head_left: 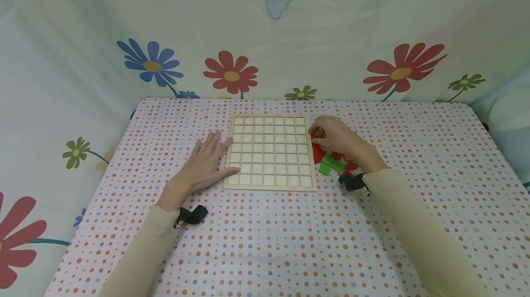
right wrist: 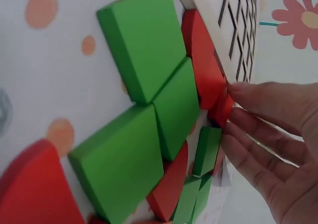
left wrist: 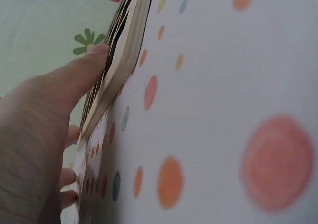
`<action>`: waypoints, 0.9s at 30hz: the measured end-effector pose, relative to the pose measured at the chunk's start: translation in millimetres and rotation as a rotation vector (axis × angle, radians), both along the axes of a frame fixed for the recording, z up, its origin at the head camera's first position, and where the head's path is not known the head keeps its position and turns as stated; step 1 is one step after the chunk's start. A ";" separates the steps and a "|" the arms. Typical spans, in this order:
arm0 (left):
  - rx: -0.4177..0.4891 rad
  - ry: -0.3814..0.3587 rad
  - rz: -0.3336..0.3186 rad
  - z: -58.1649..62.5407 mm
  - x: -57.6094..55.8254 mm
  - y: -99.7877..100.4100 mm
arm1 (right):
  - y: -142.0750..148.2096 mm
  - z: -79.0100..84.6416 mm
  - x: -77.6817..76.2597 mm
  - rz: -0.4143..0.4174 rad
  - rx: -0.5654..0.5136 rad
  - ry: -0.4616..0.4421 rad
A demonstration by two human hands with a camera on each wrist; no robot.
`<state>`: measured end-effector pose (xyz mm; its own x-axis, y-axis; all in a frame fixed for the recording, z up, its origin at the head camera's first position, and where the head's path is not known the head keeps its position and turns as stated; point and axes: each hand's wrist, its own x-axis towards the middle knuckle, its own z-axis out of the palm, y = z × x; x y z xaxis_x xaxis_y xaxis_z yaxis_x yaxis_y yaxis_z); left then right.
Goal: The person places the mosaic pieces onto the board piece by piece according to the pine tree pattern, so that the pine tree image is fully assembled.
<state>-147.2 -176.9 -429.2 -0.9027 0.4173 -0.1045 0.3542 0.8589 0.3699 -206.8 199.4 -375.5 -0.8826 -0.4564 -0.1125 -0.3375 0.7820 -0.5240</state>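
A square wooden grid board (head_left: 269, 187) with rows of pale square cells lies on the dotted table. My left hand (head_left: 203, 163) is spread at its left side, with the thumb (left wrist: 89, 67) over the rim. Just past the right edge, my right hand (head_left: 337, 136) pinches a small red piece (right wrist: 222, 110) between thumb and fingers; part of that piece is hidden by the fingertips. Under and beside this hand lie loose green blocks (right wrist: 144, 42) and red curved pieces (right wrist: 203, 60), some touching the board's edge.
An orange piece (head_left: 349, 157) lies among the loose pieces near the right wrist. A dotted cloth (head_left: 265, 242) covers the table, and a flowered curtain (head_left: 331, 25) hangs behind it. Each wrist carries a small black camera (head_left: 192, 215).
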 end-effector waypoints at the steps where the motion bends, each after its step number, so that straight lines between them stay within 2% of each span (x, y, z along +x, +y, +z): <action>1: -0.006 -0.005 0.002 -0.7 0.3 -0.4 | -0.9 -1.1 -1.0 -0.007 0.005 -0.001; 10: -0.056 0.007 -0.006 -3.4 -1.6 0.4 | -6.2 -1.8 -7.6 -0.118 0.040 -0.076; 21: -0.062 0.010 -0.011 -2.3 -0.6 -2.9 | -12.4 4.5 -11.7 -0.117 0.059 -0.067; 27: -0.042 0.014 -0.022 -3.0 -1.0 -2.1 | -7.7 3.5 -15.9 -0.137 0.034 -0.079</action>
